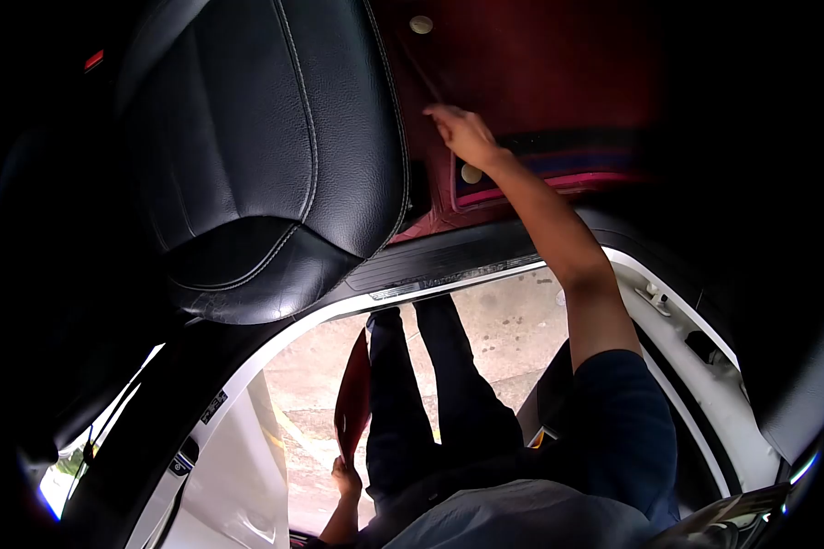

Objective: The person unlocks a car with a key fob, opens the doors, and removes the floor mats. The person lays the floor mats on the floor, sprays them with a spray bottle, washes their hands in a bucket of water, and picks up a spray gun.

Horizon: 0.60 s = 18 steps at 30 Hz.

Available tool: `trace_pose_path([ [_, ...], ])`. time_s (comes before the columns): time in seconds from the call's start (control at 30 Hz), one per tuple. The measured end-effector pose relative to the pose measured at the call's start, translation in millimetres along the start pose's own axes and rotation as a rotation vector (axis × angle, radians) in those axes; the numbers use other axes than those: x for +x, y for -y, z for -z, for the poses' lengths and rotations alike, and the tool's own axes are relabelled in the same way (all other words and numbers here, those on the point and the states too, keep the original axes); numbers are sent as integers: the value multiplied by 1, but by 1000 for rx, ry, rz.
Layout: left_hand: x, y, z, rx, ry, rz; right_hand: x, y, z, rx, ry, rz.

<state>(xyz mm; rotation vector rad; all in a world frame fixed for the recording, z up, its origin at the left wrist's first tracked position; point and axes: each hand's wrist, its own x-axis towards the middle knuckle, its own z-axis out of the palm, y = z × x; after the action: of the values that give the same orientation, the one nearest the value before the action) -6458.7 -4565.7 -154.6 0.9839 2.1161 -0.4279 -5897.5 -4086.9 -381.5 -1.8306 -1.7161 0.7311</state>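
My right hand [467, 135] reaches down into the car's footwell, over a dark red floor liner [540, 64]. Its fingers are bent and drawn together at the lower end of a crease in the liner; whether they pinch it is hidden. Close by are a round pale stud [471, 173] and a raised pink-red edge [485, 196]. My left hand [346, 476] hangs low outside the car, closed on the lower end of a thin dark red floor mat [352, 403]. That mat is seen almost edge-on, beside my leg.
A black leather seat [247, 137] fills the upper left. The door sill [449, 265] crosses below the footwell, with concrete ground [325, 357] beyond it. A white door panel [238, 467] stands open at lower left. Another pale stud [421, 25] lies farther up the liner.
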Motion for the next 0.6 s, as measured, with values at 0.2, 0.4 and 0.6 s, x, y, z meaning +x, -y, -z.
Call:
trace_pose_path([
  [0.2, 4, 4, -15, -157, -41, -26, -23, -109, 86, -32, -300, -392],
  [0.4, 11, -5, -18, -104, 84, -53, -88, -102, 119, 147, -426, -594],
  [0.6, 6, -21, 0, -92, 26, -135, -68, -31, 55, 530, -734, -770],
])
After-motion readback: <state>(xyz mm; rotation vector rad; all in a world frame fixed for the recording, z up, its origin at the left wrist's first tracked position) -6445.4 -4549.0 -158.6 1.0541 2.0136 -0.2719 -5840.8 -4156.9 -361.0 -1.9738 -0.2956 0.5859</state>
